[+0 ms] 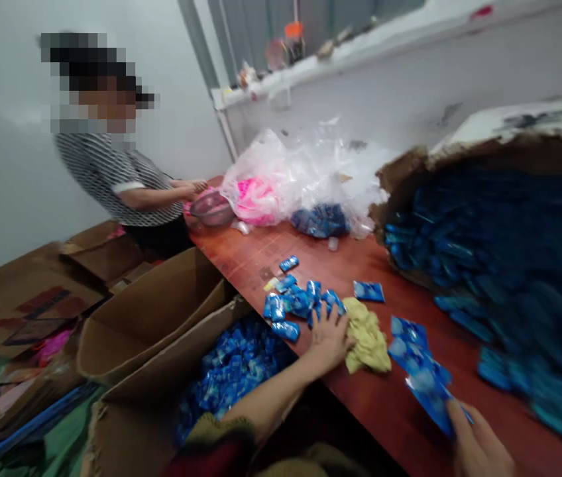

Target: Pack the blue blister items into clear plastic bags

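Note:
My left hand (328,339) lies flat on the red-brown table (375,404), fingers spread over a small heap of blue sachets (298,301), with its thumb against a yellow cloth (368,338). My right hand (477,444), at the bottom right, pinches a strip of blue sachets (423,377) that lies on the table. A big torn cardboard box (410,172) on its side at the right spills a mass of blue sachets (504,278).
Open cartons stand left of the table; the near one (162,377) holds blue sachets, the other (146,311) looks bare inside. A person in a striped top (116,172) works at the far end by a pink basin (211,207) and clear plastic bags (305,172).

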Demonstrator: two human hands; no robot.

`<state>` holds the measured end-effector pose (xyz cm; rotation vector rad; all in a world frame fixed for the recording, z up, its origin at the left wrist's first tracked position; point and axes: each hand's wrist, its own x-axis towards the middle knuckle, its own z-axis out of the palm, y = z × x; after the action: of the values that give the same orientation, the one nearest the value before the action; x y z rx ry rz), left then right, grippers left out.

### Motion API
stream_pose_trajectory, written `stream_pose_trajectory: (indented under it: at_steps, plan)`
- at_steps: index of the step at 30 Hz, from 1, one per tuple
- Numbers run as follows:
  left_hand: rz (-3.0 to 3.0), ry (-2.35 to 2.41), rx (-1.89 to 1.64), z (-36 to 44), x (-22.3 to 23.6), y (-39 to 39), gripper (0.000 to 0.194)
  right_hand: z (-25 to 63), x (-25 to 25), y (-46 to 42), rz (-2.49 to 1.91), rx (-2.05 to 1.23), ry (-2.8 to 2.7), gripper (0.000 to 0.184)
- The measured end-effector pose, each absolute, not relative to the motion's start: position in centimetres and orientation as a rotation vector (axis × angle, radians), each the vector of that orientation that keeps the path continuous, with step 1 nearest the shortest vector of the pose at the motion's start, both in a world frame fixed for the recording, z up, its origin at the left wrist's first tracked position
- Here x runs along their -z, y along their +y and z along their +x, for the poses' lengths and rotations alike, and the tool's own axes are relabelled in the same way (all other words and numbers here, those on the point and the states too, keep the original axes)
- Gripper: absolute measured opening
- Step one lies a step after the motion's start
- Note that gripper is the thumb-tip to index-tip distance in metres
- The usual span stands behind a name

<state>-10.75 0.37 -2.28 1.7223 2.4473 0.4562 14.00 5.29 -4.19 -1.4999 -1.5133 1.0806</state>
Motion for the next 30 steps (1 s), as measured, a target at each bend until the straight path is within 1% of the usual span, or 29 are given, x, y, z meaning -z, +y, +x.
stream_pose_trajectory:
  at_steps: [3, 5, 7, 8, 9, 11, 13, 17, 20, 21, 22, 24, 25, 26, 27, 28, 30]
  plan:
    - [1.704, 2.567, -0.413, -10.0, 2.5, 0.1, 0.049, 13.8, 2.7, 4.4, -1.513, -1.188, -1.524, 0.037]
    - [1.800, 2.576, -0.448, -9.6, 2.6, 0.6, 0.054, 13.6, 2.4, 4.2, -1.479, -1.194, -1.461, 0.035]
    - [2.005, 2.398, -0.435, -9.3, 2.9, 1.5, 0.061, 13.4, 2.5, 4.1, -1.474, -1.228, -1.389, 0.033]
    - [2.085, 2.304, -0.410, -9.1, 3.2, 2.1, 0.060, 13.2, 2.5, 4.1, -1.466, -1.254, -1.361, 0.032]
    - [2.131, 2.246, -0.391, -8.9, 3.5, 2.7, 0.057, 13.1, 2.4, 4.1, -1.451, -1.276, -1.334, 0.032]
    - [2.158, 2.225, -0.395, -8.5, 4.2, 3.7, 0.043, 12.8, 2.2, 3.9, -1.405, -1.314, -1.324, 0.030]
    - [2.148, 2.260, -0.480, -8.4, 4.8, 4.6, 0.032, 12.5, 1.9, 3.9, -1.391, -1.341, -1.312, 0.027]
    - [2.087, 2.214, -0.694, -8.5, 4.8, 5.5, 0.027, 12.6, 2.1, 4.1, -1.368, -1.358, -1.193, 0.027]
    - [1.845, 2.170, -1.053, -7.5, 3.2, 4.6, 0.025, 12.8, 2.2, 4.4, -1.368, -1.349, -1.140, 0.027]
    - [1.715, 2.113, -1.183, -6.7, 2.5, 4.0, 0.027, 12.8, 2.1, 4.5, -1.364, -1.346, -1.125, 0.027]
    - [1.568, 1.996, -1.254, -5.8, 1.7, 3.3, 0.033, 12.8, 2.0, 4.5, -1.353, -1.349, -1.107, 0.027]
    - [1.246, 1.651, -1.278, -3.6, 0.5, 2.1, 0.047, 12.4, 1.6, 4.6, -1.314, -1.377, -1.073, 0.025]
    - [1.113, 1.538, -1.233, -2.6, 0.1, 1.6, 0.050, 12.2, 1.3, 4.5, -1.288, -1.402, -1.062, 0.024]
    - [1.001, 1.472, -1.187, -1.7, -0.1, 1.3, 0.047, 11.9, 1.1, 4.5, -1.262, -1.429, -1.057, 0.024]
    - [0.899, 1.438, -1.174, -0.9, -0.1, 1.2, 0.040, 11.7, 1.0, 4.4, -1.238, -1.458, -1.058, 0.023]
    - [0.815, 1.428, -1.181, -0.4, -0.1, 1.2, 0.034, 11.6, 0.8, 4.3, -1.217, -1.485, -1.063, 0.023]
    - [0.693, 1.425, -1.237, 0.1, 0.2, 1.5, 0.029, 11.4, 0.7, 4.2, -1.196, -1.525, -1.068, 0.022]
